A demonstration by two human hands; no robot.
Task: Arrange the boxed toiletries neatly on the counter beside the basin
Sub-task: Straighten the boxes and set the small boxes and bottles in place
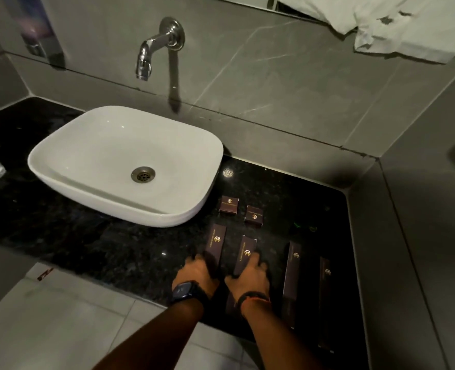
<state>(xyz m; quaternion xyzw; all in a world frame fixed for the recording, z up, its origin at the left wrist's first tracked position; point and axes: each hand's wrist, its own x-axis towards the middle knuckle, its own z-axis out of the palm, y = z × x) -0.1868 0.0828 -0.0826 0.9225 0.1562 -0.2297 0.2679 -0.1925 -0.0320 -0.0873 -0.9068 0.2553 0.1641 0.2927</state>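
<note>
I am watching both hands working the black table (pixel 114 252) right of the white basin (pixel 124 161). The left grip (pixel 198 271) is clasping a long dark box (pixel 215 243); the right grip (pixel 250 273) is grasping its neighbour (pixel 246 253). Two small boxes (pixel 229 204) are lying beyond, two long ones (pixel 291 273) apparently farther right in shadow.

The location was a bathroom, probably in a hotel. A white countertop basin (pixel 119 161) sat on a black speckled stone counter (pixel 87 244), below a chrome tap (pixel 151 49) fixed to a grey tiled wall (pixel 287 84). Small matching branded boxes (pixel 253 215) lay beside the basin. A white towel (pixel 386 25) hung above.
</note>
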